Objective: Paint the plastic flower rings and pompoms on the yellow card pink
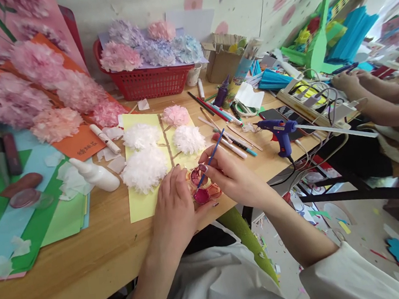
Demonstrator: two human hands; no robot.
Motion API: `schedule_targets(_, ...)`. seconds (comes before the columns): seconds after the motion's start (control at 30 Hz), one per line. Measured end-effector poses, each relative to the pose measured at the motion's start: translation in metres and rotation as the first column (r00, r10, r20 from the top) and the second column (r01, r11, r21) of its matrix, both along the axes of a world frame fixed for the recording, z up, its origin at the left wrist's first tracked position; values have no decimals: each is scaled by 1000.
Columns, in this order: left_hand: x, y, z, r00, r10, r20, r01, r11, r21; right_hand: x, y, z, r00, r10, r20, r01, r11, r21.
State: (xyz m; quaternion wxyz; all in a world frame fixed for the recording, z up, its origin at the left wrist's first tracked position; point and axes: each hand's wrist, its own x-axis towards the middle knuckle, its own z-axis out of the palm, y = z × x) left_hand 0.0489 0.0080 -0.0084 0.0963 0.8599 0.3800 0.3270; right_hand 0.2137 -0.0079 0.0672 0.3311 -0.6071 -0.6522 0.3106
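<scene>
My right hand (233, 177) pinches a thin blue paintbrush (214, 153), tilted with its tip down in a small paint palette (214, 191). The palette has round wells of pink, magenta and orange paint. My left hand (176, 197) grips the palette's left side, its thumb along the near edge. Under and behind my left hand lies a yellow sheet (141, 208) with a brown stem. Three white tissue-paper flowers (143, 170) and one pink tissue-paper flower (175, 116) sit on it. My left hand partly covers the sheet's near right part.
A white squeeze bottle (97, 174) lies left of the sheet. Pens and brushes (232, 139) are scattered to the right, near a blue glue gun (279, 134). Behind stand a red basket (153, 82) of paper flowers and a cardboard box (224, 61). Another person's arms (375, 90) are at the right.
</scene>
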Motion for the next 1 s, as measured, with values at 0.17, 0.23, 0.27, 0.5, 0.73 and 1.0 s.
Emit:
schedule_targets(0.17,0,0,-1,1000,3,21,-2,1000,-8,3,2,-2,1000,-9,-21,8,999,-48)
schedule_targets(0.23,1,0,0,1000,8,23,-7,1000,-10,8,2,-4,997,-27,-68,22,997,-70)
schedule_targets(0.27,1,0,0,1000,9,21,-9,1000,-8,11,1,-5,994,-36,-101,29,997,-71)
schedule_targets(0.5,1,-1,2,1000,8,21,-8,1000,14,32,-23,-13,926,-120,-358,115,993,-37)
schedule_targets(0.73,1,-1,4,1000,-11,2,11,1000,29,38,-43,-31,902,-154,-403,153,988,-35)
schedule_targets(1.0,1,-1,4,1000,-5,4,5,999,40,39,-40,-36,908,-178,-379,169,984,-59)
